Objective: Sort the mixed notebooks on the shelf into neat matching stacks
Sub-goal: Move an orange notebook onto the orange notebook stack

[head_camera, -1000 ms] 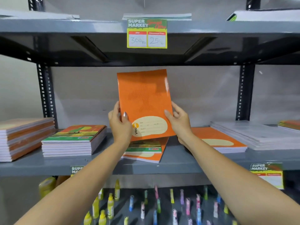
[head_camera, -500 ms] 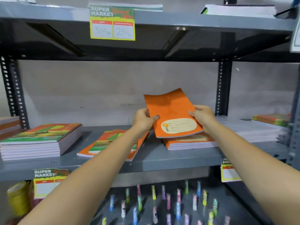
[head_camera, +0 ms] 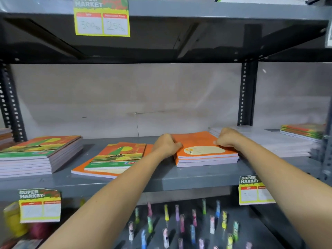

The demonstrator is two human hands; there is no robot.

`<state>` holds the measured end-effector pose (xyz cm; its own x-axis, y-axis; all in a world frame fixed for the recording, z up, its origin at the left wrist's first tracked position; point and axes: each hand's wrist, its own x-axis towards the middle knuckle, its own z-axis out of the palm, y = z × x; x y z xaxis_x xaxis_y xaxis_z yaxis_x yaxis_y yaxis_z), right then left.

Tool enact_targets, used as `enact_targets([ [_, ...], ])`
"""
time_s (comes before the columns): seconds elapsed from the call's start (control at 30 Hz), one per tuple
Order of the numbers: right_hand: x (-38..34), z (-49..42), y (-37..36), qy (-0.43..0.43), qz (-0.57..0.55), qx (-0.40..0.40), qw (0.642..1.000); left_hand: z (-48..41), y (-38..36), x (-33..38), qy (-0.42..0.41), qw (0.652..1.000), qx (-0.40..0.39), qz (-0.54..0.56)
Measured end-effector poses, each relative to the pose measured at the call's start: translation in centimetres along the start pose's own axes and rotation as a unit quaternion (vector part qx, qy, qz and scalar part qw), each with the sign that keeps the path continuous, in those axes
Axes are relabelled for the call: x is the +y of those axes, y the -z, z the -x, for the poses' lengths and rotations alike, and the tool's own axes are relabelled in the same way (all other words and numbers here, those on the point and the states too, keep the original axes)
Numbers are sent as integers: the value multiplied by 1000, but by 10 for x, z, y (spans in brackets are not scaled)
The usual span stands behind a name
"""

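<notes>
On the shelf (head_camera: 197,178), a tall landscape-cover stack (head_camera: 36,155) sits far left; a mixed pile (head_camera: 115,159) beside it awaits sorting. Right of centre, the left hand (head_camera: 167,145) and right hand (head_camera: 227,138) clasp the orange stack (head_camera: 204,155) by its side edges, probably squaring it. White notebooks (head_camera: 280,144) lie just right.

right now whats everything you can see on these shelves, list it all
orange stack: one, orange covers, middle shelf centre, under both hands
mixed pile: one, green-orange book on orange, left of it
green stack: one, green-orange top, far left
white stack: one, white, right of orange stack
far stack: one, green-orange, far right
price tags: three, yellow-green, shelf edges
small bottles: many, mixed colours, lower shelf
left hand: grip on stack's left edge
right hand: grip on right edge
</notes>
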<state>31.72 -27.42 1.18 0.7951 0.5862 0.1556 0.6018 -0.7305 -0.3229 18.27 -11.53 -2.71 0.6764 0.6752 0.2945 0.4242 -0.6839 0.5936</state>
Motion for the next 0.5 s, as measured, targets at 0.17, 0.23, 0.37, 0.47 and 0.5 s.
enact_targets([
  [0.17, -23, 10, 0, 15, 59, 109, 992, 13, 22, -10, -16, 998, 64, -25],
  [0.23, -49, 13, -9, 57, 17, 162, 985, 20, 49, -27, -25, 990, 123, -62],
  [0.37, -120, 28, -36, 192, -106, 128, 967, 29, 109, -83, 33, 976, 160, -142],
  [0.47, -170, 42, -66, 247, -116, 35, 961, 45, 130, -120, 112, 964, 123, -208],
  [0.5, -183, 47, -75, 257, -98, 6, 961, 50, 131, -129, 142, 958, 93, -233],
])
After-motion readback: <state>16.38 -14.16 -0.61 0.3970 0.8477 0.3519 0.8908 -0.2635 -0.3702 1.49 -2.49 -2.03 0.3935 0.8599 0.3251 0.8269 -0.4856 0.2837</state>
